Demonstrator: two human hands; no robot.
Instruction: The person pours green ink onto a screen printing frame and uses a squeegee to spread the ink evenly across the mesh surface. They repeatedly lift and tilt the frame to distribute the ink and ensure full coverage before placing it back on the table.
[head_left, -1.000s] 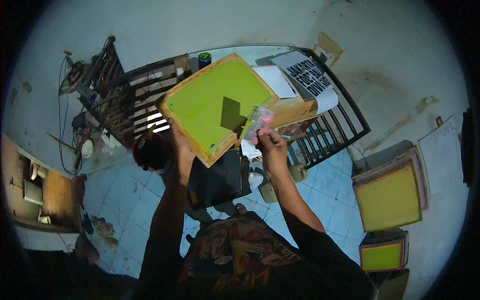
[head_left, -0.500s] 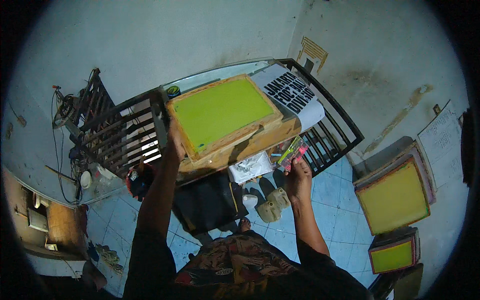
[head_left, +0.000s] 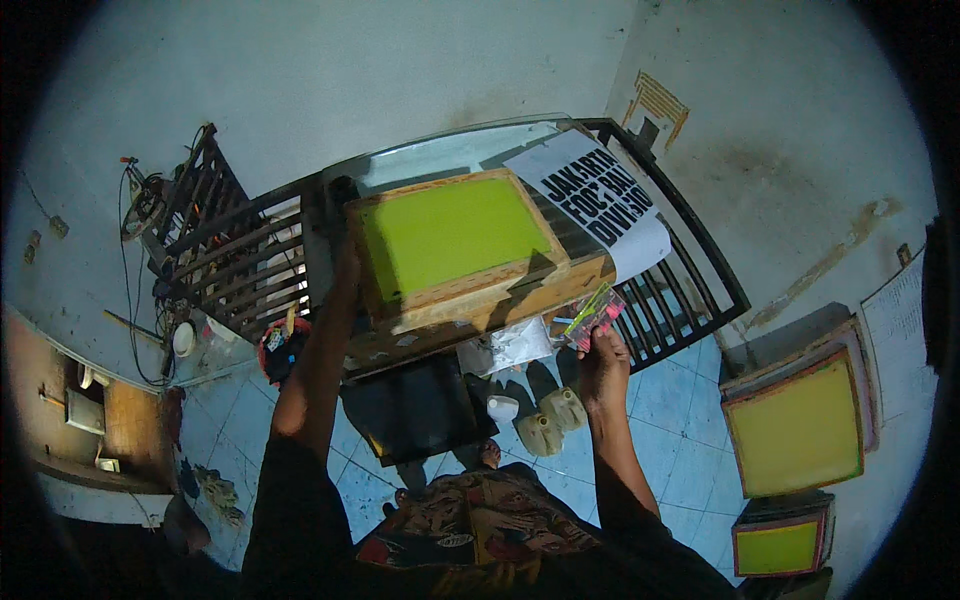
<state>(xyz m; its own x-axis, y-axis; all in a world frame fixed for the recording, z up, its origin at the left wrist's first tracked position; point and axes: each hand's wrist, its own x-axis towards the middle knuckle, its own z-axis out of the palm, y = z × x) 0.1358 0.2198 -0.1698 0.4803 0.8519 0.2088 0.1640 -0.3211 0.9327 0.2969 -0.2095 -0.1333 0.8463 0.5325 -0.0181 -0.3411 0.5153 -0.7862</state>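
Observation:
A wooden screen-printing frame (head_left: 455, 228) with yellow-green mesh lies tilted on the wooden bench top. My left hand (head_left: 346, 265) is at its left edge, in shadow, and its fingers are hard to make out. Just beyond that hand stands a dark, roundish object (head_left: 343, 190) that I cannot name. My right hand (head_left: 605, 362) is closed on a small flat packet (head_left: 594, 318), pink with green and yellow, in front of the bench's right part. To the right of the frame, a white sheet with bold black lettering (head_left: 590, 195) drapes over the bench edge.
Dark slatted railings (head_left: 240, 260) flank the bench. Beneath it are a white tray (head_left: 515, 345), a black panel (head_left: 410, 405) and beige jugs (head_left: 545, 425). More yellow screen frames (head_left: 800, 425) lean at the right wall. Cables and a bicycle-like wheel (head_left: 142, 212) are at left.
The view has shifted slightly, and my left hand has moved a little farther up the frame's left edge. My right hand still holds the packet, now tilted differently.

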